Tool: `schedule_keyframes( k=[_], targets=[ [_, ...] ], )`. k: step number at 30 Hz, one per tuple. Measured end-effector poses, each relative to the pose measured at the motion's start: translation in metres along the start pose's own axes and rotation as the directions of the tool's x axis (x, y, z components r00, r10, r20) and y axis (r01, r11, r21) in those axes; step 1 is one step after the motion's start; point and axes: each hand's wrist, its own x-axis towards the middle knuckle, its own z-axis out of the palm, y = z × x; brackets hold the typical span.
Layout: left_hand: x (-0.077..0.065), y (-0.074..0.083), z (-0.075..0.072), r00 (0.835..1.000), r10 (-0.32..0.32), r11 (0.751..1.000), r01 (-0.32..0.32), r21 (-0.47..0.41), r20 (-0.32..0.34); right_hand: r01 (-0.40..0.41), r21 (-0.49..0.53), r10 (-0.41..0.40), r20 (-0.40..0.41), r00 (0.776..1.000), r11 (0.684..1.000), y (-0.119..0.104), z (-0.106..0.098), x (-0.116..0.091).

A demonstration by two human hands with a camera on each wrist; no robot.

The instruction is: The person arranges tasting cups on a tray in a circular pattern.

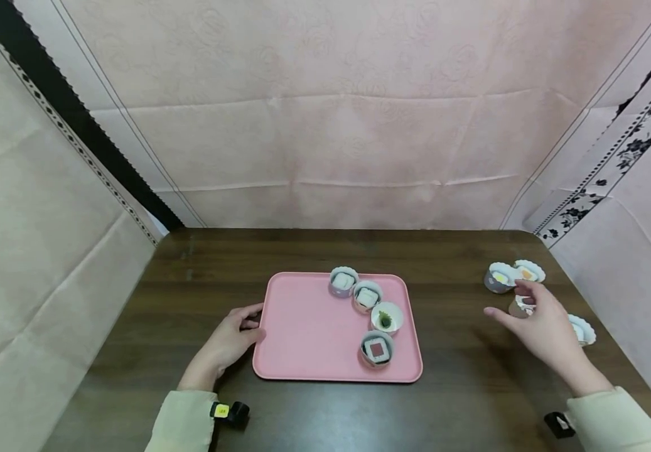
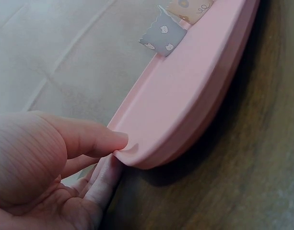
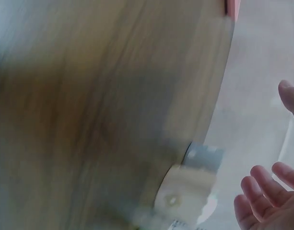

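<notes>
Pale cloth [image 1: 353,144] backs brown table [image 1: 449,408]; left hand [image 1: 228,344] pinches pink tray [image 1: 308,333], right hand [image 1: 544,329] relaxed, unclosed.

tray [image 1: 302,326] looks to be made of smooth plastic, kinda satin. table [image 1: 314,414] is done in grained wood or wood-look, bit glossy where light's caught. cups [image 2: 164,37] seem made of matt printed paper, rims frilly. sheets [image 1: 359,144] are badly creased, matt cloth apparently.
</notes>
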Motion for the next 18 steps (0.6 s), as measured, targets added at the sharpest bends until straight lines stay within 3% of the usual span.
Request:
schedule_keyframes(
  k=[10, 18],
  targets=[
    [-0.001, -0.001, 0.0, 1.0, 0.029, 1.0, -0.029, -0.008, -0.01, -0.084, -0.209, 0.092, 0.028, 0.995, 0.974, 0.038, -0.013, 0.012],
    [-0.001, -0.001, 0.002, 1.0, 0.027, 1.0, -0.027, -0.015, -0.005, -0.095, -0.249, 0.11, 0.05, 0.993, 0.964, 0.055, -0.011, 0.014]
  ],
)
